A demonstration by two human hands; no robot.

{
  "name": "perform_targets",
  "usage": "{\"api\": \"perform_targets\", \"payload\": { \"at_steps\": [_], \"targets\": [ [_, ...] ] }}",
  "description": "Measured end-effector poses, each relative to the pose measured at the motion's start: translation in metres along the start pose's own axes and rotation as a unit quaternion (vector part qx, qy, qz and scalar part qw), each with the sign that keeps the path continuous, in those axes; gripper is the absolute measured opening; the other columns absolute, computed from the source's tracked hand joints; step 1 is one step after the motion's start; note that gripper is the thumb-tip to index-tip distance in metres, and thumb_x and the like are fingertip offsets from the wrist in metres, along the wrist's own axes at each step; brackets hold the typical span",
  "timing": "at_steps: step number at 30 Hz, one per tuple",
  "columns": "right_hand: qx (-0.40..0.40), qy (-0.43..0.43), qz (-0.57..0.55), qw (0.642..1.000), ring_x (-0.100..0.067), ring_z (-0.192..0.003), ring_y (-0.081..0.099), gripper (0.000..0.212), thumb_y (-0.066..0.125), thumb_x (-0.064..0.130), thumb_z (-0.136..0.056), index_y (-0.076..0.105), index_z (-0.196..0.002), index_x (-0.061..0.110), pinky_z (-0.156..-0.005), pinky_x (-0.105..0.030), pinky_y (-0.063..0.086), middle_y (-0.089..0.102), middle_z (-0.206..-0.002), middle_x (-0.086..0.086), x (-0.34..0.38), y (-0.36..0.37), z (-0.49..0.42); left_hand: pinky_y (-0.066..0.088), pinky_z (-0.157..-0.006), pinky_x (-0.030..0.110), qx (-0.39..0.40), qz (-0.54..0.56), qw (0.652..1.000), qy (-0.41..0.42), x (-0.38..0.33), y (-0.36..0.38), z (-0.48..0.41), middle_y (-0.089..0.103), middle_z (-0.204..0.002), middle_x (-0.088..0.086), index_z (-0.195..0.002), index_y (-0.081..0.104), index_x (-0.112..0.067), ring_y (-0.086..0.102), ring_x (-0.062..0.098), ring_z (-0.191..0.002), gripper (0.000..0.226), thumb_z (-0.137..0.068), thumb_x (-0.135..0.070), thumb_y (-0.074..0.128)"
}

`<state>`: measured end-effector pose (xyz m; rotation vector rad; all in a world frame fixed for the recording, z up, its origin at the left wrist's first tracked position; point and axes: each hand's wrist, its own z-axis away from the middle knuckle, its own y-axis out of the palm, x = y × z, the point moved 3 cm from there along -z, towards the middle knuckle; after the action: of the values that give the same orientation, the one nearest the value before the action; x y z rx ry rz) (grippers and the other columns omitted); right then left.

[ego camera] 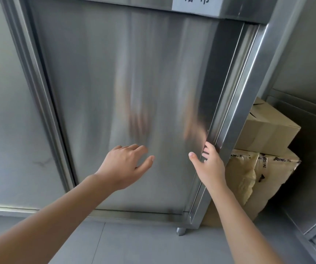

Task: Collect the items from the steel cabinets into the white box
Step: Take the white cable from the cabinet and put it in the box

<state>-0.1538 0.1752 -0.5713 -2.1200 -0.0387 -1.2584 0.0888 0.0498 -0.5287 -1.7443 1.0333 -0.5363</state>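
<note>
A steel cabinet door fills the middle of the view and mirrors both hands faintly. My right hand grips the door's right vertical edge, fingers hooked around it and thumb spread on the front face. My left hand hovers close to the door's lower middle with relaxed, slightly curled fingers, holding nothing. The door looks shut or nearly shut, so the cabinet's inside is hidden. No white box is in view.
A second steel panel stands to the left. Right of the cabinet, brown cardboard boxes are stacked in a narrow gap. A white label sits above the door. Grey floor and a cabinet foot lie below.
</note>
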Motion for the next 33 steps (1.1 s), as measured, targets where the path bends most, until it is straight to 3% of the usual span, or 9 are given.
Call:
{"api": "perform_targets", "payload": {
  "at_steps": [8, 13, 18, 22, 29, 33],
  "targets": [
    [-0.062, 0.009, -0.07, 0.996, -0.01, -0.128, 0.058, 0.08, 0.082, 0.039, -0.083, 0.045, -0.152, 0.024, -0.106, -0.028, 0.044, 0.058, -0.145, 0.005, 0.0, 0.02, 0.009, 0.045, -0.088, 0.035, 0.016, 0.035, 0.999, -0.022, 0.044, 0.021, 0.013, 0.067, -0.103, -0.008, -0.112, 0.059, -0.029, 0.064, 0.017, -0.092, 0.051, -0.097, -0.063, 0.024],
    [-0.026, -0.016, -0.085, 0.996, -0.008, -0.125, 0.059, 0.08, 0.082, 0.037, -0.082, 0.046, -0.152, 0.025, -0.107, -0.026, 0.044, 0.058, -0.144, 0.006, 0.018, 0.046, 0.017, 0.044, -0.087, 0.033, 0.024, 0.037, 0.998, -0.032, 0.063, 0.027, 0.022, 0.067, -0.105, -0.01, -0.118, 0.058, -0.03, 0.064, 0.015, -0.095, 0.06, -0.093, -0.067, 0.017],
    [0.051, -0.062, -0.097, 0.992, -0.006, -0.122, 0.06, 0.08, 0.083, 0.034, -0.081, 0.045, -0.151, 0.026, -0.093, -0.004, 0.039, 0.058, -0.141, 0.009, 0.048, 0.094, 0.029, 0.044, -0.084, 0.032, 0.014, 0.032, 0.998, -0.048, 0.081, 0.021, 0.029, 0.067, -0.108, -0.012, -0.119, 0.058, -0.031, 0.065, 0.015, -0.096, 0.06, -0.093, -0.068, 0.018],
    [0.144, -0.111, -0.09, 0.979, -0.002, -0.131, 0.052, 0.084, 0.078, 0.042, -0.084, 0.037, -0.156, 0.033, -0.107, -0.024, 0.044, 0.054, -0.145, 0.011, 0.077, 0.139, 0.039, 0.044, -0.081, 0.031, 0.002, 0.022, 0.997, -0.072, 0.103, 0.015, 0.046, 0.068, -0.108, -0.013, -0.119, 0.06, -0.031, 0.065, 0.013, -0.095, 0.063, -0.092, -0.069, 0.018],
    [0.239, -0.169, -0.051, 0.955, -0.006, -0.138, 0.047, 0.082, 0.067, 0.053, -0.088, 0.025, -0.157, 0.04, -0.103, -0.024, 0.039, 0.051, -0.151, 0.009, 0.127, 0.213, 0.055, 0.04, -0.078, 0.028, -0.005, -0.015, 0.993, -0.119, 0.148, -0.004, 0.088, 0.067, -0.11, -0.013, -0.12, 0.061, -0.029, 0.065, 0.012, -0.092, 0.064, -0.092, -0.068, 0.018],
    [0.269, -0.16, -0.079, 0.947, -0.011, -0.141, 0.045, 0.084, 0.066, 0.053, -0.09, 0.02, -0.159, 0.04, -0.105, -0.027, 0.037, 0.048, -0.154, 0.008, 0.156, 0.246, 0.067, 0.042, -0.08, 0.029, -0.005, -0.037, 0.988, -0.149, 0.174, -0.017, 0.105, 0.068, -0.105, -0.012, -0.117, 0.06, -0.031, 0.064, 0.014, -0.089, 0.065, -0.091, -0.07, 0.015]
  ]
}}
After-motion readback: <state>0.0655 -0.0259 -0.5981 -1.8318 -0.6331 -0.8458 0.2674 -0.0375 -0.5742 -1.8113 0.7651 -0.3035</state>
